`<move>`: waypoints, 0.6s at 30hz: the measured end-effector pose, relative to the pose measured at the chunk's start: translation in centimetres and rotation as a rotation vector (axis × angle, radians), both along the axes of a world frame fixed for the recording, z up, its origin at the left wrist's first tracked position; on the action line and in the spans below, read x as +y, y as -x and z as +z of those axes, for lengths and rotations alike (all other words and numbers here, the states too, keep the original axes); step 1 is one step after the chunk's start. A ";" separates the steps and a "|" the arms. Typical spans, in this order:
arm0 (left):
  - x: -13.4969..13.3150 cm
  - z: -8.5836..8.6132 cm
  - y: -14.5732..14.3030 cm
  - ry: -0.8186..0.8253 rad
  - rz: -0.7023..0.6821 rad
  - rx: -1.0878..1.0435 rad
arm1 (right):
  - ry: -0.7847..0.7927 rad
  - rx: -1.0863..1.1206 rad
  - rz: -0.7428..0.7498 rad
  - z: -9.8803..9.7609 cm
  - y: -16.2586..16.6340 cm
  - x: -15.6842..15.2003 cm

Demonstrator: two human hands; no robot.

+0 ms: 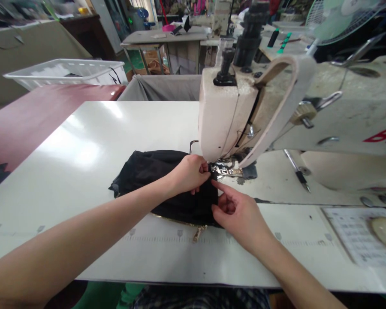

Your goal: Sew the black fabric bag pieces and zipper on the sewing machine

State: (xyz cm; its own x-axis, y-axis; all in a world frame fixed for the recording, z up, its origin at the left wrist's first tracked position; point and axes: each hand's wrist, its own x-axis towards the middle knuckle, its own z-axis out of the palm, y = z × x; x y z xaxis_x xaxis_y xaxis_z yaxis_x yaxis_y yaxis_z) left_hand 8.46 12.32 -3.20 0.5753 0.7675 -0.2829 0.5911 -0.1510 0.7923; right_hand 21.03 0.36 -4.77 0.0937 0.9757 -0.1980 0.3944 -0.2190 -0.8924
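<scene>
The white table (pixel 167 124) spreads beneath the sewing machine (pixel 341 124). The black fabric piece (pixel 148 167) lies left of the machine, its right edge at the stitching area. The right hand (pixel 239 210), in front of the machine, touches that edge, thumb and forefinger apart, seemingly to align it; whether it grips is unclear. The left hand (pixel 191 171), beside the machine's presser foot (pixel 230 171), appears to pinch the cloth, likely for close control. The zipper pull (pixel 197 234) hangs out in front, well away from the machine's foot.

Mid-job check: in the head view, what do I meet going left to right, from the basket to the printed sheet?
White plastic basket → black fabric piece with gold zipper → right hand → pen → printed sheet.
</scene>
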 end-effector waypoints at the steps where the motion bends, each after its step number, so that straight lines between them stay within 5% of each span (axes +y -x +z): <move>1: 0.1 0.0 -0.1 0.005 -0.002 -0.004 | 0.022 0.003 0.007 0.1 -0.4 0.2; 10: 0.2 -0.1 -0.6 0.012 0.018 -0.030 | 0.077 -0.025 0.135 0.4 -1.5 1.8; 18: 0.6 -0.9 -0.7 -0.036 0.040 -0.076 | 0.160 0.146 0.037 0.4 -1.4 1.8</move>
